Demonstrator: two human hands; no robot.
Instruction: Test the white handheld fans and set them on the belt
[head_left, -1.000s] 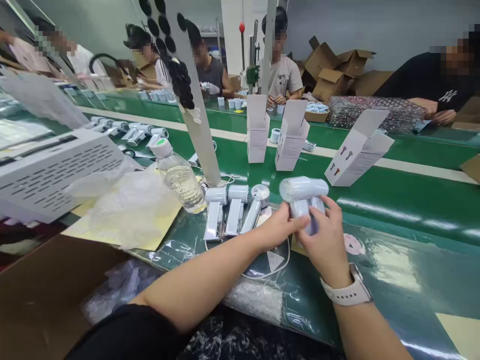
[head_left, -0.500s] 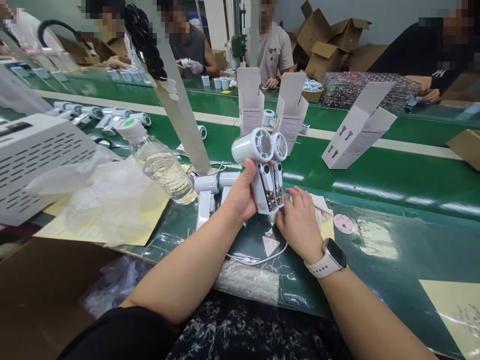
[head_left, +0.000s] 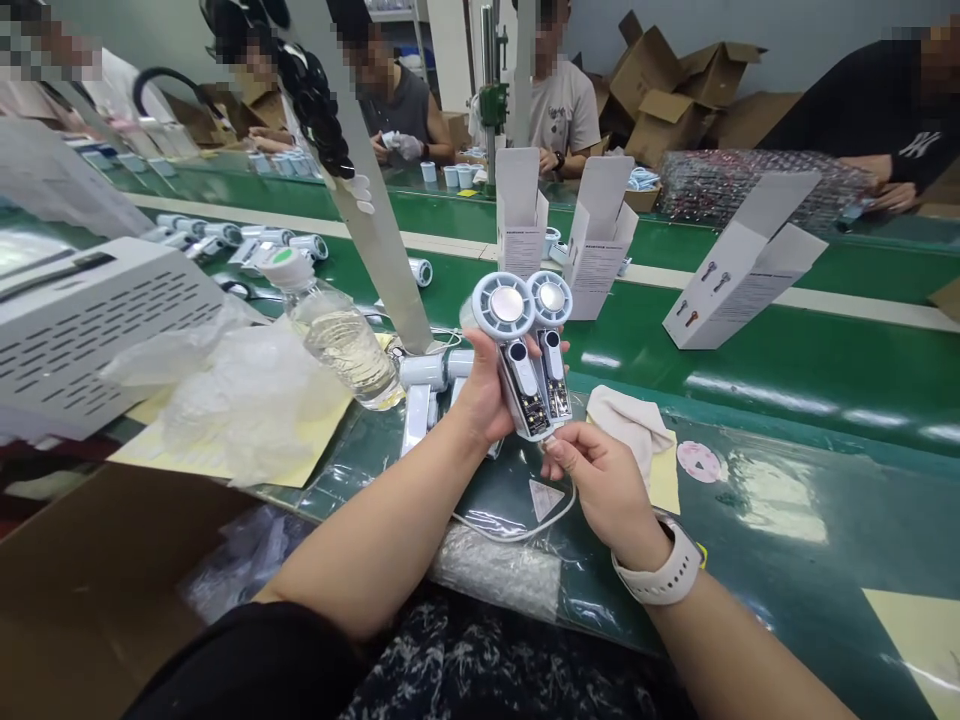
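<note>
Two light-blue handheld fans (head_left: 504,308) are side by side in my left hand (head_left: 484,392), which is closed around their handles. Their round heads face me, and the open handle fronts show circuit boards (head_left: 534,410). At the bottom of the handles, the thumb and fingers of my right hand (head_left: 600,475) pinch the end of a white cable (head_left: 517,537). The plug itself is mostly hidden by my fingers. More white-blue fans (head_left: 422,375) lie on the table just left of my left hand, partly covered by it.
A liquid-filled bottle (head_left: 349,345) leans beside a metal post (head_left: 382,250). White cartons (head_left: 596,260) stand on the green conveyor (head_left: 825,350). A pale cloth (head_left: 626,425) lies right of my hands, and a slotted grey box (head_left: 112,330) at left. Several people work across the line.
The fans have turned so their round fronts face me. My right hand has moved down, from beside the handles to a pinch at their bottom ends. The view has shifted slightly.
</note>
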